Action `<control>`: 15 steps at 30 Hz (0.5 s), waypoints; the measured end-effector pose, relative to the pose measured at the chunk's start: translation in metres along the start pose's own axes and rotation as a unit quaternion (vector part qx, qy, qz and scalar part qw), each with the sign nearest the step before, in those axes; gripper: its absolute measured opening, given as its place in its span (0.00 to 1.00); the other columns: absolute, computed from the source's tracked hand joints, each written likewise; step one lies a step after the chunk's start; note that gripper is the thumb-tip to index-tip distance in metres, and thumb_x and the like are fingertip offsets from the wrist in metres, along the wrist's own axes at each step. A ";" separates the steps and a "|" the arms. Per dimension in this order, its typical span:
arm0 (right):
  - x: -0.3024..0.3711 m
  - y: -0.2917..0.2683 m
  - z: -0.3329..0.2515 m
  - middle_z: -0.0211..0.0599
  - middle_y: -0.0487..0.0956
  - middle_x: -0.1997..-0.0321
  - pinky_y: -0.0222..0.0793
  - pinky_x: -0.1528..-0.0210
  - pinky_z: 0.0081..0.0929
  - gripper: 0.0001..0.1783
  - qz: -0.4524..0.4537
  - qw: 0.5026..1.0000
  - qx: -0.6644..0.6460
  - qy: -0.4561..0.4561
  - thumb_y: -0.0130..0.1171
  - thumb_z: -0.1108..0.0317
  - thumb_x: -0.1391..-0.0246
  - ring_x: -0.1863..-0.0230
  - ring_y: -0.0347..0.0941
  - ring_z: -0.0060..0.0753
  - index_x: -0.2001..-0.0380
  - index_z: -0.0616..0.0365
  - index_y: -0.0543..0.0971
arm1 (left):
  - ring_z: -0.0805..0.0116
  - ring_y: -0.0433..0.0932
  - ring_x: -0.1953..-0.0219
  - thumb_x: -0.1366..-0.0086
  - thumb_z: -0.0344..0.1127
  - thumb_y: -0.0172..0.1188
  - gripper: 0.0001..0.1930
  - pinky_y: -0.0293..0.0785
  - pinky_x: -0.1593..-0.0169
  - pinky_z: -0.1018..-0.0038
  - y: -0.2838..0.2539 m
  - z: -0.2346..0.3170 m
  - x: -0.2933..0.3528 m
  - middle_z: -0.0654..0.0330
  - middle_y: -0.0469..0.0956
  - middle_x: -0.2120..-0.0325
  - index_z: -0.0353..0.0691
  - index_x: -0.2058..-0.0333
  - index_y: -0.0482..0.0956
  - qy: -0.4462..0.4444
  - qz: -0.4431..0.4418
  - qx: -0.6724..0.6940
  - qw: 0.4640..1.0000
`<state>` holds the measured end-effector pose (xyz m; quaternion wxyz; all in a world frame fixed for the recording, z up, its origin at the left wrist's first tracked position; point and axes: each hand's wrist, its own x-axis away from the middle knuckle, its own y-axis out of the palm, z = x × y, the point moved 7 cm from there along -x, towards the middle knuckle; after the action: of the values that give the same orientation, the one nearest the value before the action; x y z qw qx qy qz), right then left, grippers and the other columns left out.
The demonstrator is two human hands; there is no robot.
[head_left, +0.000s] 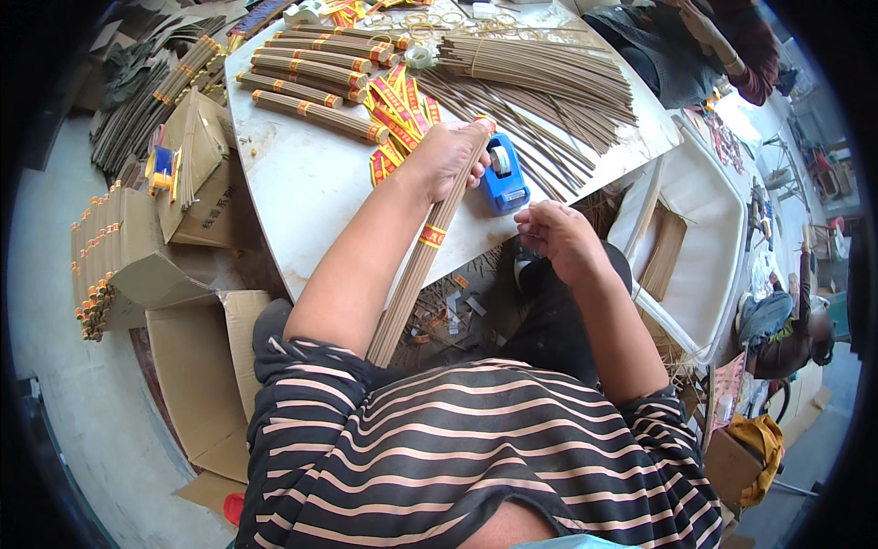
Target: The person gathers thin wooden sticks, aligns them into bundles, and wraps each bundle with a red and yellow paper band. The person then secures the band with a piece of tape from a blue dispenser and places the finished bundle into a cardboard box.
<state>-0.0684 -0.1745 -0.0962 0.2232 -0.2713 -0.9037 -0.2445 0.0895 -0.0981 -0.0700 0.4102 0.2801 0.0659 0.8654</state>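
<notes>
My left hand (444, 163) is closed round a bundle of thin brown incense sticks (400, 302), which slants from the table down toward my lap. A red and yellow paper band (431, 236) wraps the bundle's middle, and another band shows at its top end. Just right of that hand, a blue tape dispenser (514, 190) with a roll of clear tape stands on the white table (315, 197). My right hand (562, 240) hovers by the dispenser's near end, fingertips pinched together; whatever they hold is too small to make out. Loose red and yellow paper bands (399, 105) lie beyond my left hand.
Banded incense bundles (315, 66) lie at the table's far left. Loose sticks (540, 78) spread across its far right. Cardboard boxes (197, 375) stand on the left, a white tub (700, 247) on the right. Another person's arm (713, 41) reaches in at the far right.
</notes>
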 end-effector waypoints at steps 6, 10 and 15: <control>0.063 0.046 -0.062 0.28 0.74 0.69 0.60 0.63 0.18 0.08 -0.201 0.960 0.071 -0.180 0.54 0.64 0.45 0.68 0.66 0.18 0.74 0.55 0.73 | 0.81 0.66 0.85 0.34 0.42 0.49 0.12 0.62 0.85 0.86 0.011 0.035 0.085 0.64 0.70 0.82 0.38 0.67 0.69 0.069 -0.076 0.002 0.995; 0.095 0.081 -0.075 0.18 0.68 0.74 0.53 0.72 0.09 0.08 -0.283 0.922 0.132 -0.231 0.55 0.64 0.44 0.73 0.58 0.08 0.71 0.58 0.74 | 0.83 0.67 0.86 0.35 0.42 0.50 0.12 0.63 0.83 0.87 0.018 0.032 0.142 0.66 0.70 0.83 0.38 0.66 0.71 0.078 -0.067 -0.056 0.993; 0.118 0.110 -0.065 0.20 0.68 0.72 0.54 0.70 0.11 0.08 -0.333 0.903 0.174 -0.208 0.55 0.64 0.44 0.71 0.59 0.11 0.72 0.58 0.74 | 0.84 0.67 0.85 0.37 0.41 0.55 0.12 0.64 0.82 0.88 0.021 0.018 0.194 0.67 0.70 0.83 0.36 0.69 0.71 0.077 -0.021 -0.133 0.988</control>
<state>-0.0735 -0.0853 0.0530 -0.0204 0.0438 -0.9955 -0.0820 -0.0128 0.0313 0.0362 0.4558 0.1540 -0.0120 0.8766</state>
